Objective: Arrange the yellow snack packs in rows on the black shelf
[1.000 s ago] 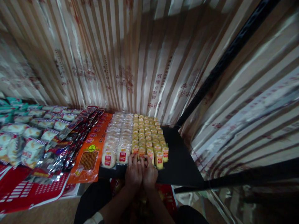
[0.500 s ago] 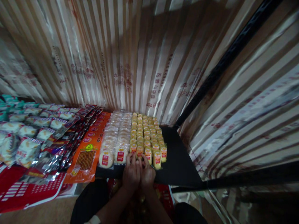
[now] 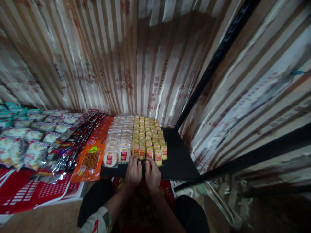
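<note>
Both hands are at the front of the yellow packets (image 3: 149,152). The fingers of the left hand (image 3: 133,171) are curled, as are those of the right hand (image 3: 153,173); whether either set grips a packet cannot be told.

Judged good practice: light, even pressure low on the wrappers, both hands working together, keeping packets upright and rows straight without crushing. The fourth front packet from the left, just right of the fingers, juts forward and merits squaring.

Count: five yellow packets in front; those behind overlap too much to count. Left of the fingers, two columns of white round packets (image 3: 110,158); farther left, one orange pouch (image 3: 89,155) face up. One black shelf (image 3: 182,161) bears the yellow packets.
</note>
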Motion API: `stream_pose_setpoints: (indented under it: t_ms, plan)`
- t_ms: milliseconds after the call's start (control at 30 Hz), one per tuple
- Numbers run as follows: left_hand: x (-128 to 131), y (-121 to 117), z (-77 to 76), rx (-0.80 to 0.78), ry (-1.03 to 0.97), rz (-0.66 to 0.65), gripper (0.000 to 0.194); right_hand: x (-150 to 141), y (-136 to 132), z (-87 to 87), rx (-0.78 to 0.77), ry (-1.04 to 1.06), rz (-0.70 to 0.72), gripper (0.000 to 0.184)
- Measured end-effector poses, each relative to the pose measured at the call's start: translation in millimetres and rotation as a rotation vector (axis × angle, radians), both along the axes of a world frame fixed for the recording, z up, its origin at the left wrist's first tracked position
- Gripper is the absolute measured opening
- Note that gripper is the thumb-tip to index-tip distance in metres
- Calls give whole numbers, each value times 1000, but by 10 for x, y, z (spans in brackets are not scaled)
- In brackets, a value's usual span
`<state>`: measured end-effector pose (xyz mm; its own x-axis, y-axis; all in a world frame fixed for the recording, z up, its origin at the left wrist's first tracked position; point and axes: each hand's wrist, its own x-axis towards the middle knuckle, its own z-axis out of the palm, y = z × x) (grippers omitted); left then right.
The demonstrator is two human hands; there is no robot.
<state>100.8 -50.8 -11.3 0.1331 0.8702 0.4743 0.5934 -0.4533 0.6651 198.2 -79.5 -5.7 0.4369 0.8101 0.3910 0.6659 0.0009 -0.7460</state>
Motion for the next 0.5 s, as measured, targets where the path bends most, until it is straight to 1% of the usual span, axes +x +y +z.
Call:
stream_pose_setpoints:
  t_ms: [67, 167, 233, 333, 500]
  plan:
    - [14, -15, 33, 7, 56, -56, 30, 72, -47, -56, 46, -102, -2, 38]
    - [72, -4, 89, -31, 95, -105, 36, 146, -47, -157, 36, -203, 64, 41]
    - [119, 23, 124, -76, 105, -122, 39, 153, -5, -218, 19, -217, 79, 43]
    - [167, 66, 163, -131, 111, -135, 41, 125, 77, -278, 8, -199, 61, 46]
    - [169, 96, 172, -152, 60, -149, 42, 93, 151, -287, -27, -181, 85, 53]
